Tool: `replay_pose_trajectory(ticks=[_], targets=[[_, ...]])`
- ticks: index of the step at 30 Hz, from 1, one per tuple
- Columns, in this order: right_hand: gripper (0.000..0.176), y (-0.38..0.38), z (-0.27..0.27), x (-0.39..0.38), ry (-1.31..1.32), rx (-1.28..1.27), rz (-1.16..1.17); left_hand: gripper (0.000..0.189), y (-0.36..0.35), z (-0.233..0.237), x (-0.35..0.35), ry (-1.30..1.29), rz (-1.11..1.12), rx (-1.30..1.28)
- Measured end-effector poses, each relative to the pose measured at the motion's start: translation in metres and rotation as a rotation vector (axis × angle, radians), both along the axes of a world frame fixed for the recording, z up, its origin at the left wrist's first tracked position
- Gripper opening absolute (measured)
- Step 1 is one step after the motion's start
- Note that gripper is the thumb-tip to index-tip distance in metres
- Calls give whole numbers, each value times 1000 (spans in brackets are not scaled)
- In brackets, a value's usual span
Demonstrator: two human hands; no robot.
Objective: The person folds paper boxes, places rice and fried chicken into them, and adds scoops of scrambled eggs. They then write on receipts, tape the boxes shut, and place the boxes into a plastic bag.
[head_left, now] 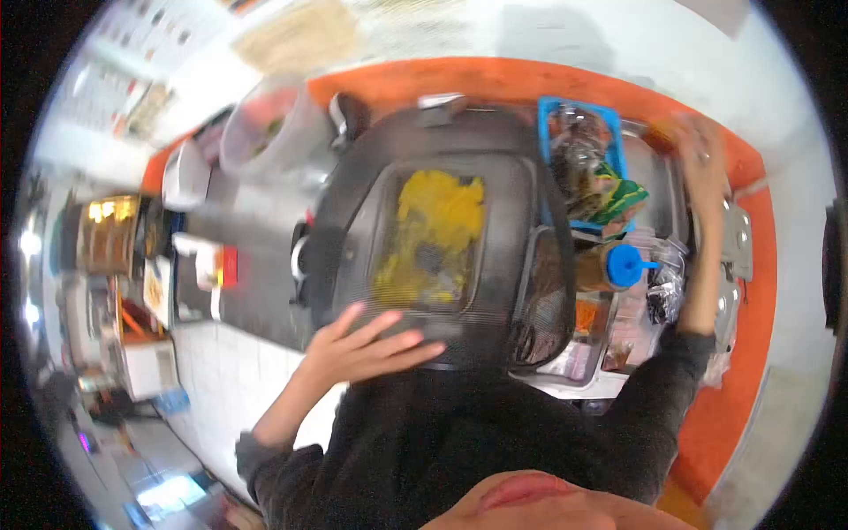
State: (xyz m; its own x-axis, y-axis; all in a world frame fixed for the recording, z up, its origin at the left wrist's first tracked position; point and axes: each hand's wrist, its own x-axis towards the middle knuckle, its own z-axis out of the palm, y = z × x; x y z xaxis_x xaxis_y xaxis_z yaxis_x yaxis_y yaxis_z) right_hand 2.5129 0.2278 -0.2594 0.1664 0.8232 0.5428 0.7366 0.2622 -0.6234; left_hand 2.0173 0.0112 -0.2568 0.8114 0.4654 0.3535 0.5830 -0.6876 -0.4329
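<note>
A large dark mesh cover (495, 238) with a black rim stands in front of me. Through it shows a dark tray with a patchy yellow layer (442, 208), which I cannot identify. My left hand (375, 349) lies open with spread fingers at the cover's near edge. Far to the right, my right hand (702, 159) reaches past the metal trays (658, 190), close to an amber-brown thing (658, 137). Motion blurs its fingers, so its grip and anything in it cannot be made out.
A blue basket (543, 159) of packets stands right of the cover, near a bottle with a blue cap (625, 265). Left are a translucent bucket (269, 132), a white container (185, 177) and a red-and-white box (221, 267). An orange-banded wall (397, 75) runs behind.
</note>
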Motion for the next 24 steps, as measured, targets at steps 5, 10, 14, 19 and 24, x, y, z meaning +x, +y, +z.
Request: replay_pose_trajectory(ticks=[5, 10, 14, 19, 24], targets=[[38, -97, 50, -46, 38, 19, 109, 70, -45, -139, -52, 186, -51, -13], [17, -175, 66, -153, 66, -83, 277, 81, -60, -196, -92, 310, -120, 26], [7, -198, 72, -261, 35, -91, 433, 79, -64, -231, -121, 157, -219, 2], [5, -209, 64, -438, -26, -89, 569, 75, -106, -208, -173, -44, -247, -379], [9, -218, 21, -653, -60, -300, 645, 61, -149, -201, -336, -595, -46, -430]])
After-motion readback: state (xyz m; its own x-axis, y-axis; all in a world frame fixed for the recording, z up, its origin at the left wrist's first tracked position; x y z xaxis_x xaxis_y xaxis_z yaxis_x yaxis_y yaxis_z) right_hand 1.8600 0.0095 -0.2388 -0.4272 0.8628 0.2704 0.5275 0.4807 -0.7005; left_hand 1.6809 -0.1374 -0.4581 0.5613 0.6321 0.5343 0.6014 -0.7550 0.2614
